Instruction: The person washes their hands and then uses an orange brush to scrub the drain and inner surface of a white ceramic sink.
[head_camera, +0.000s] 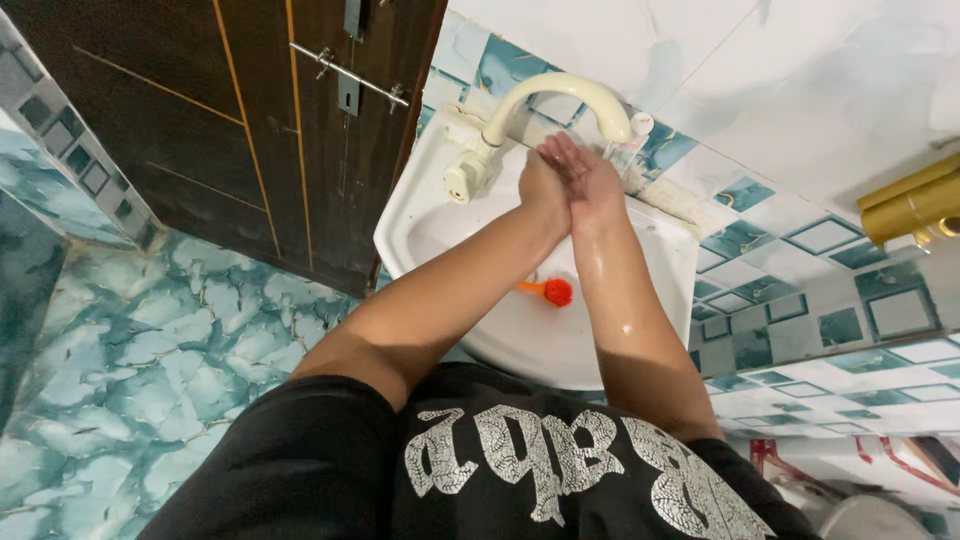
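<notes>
I am looking down into what appears to be a home bathroom: a white ceramic wall basin (430, 215) with a curved cream tap (560, 95), blue-and-white marbled tiles (130, 360) on floor and walls, and a dark wooden door (230, 120).

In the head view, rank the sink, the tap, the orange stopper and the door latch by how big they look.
1. White sink
2. Cream tap
3. Door latch, thin, so unsure against the tap
4. Orange stopper
</notes>
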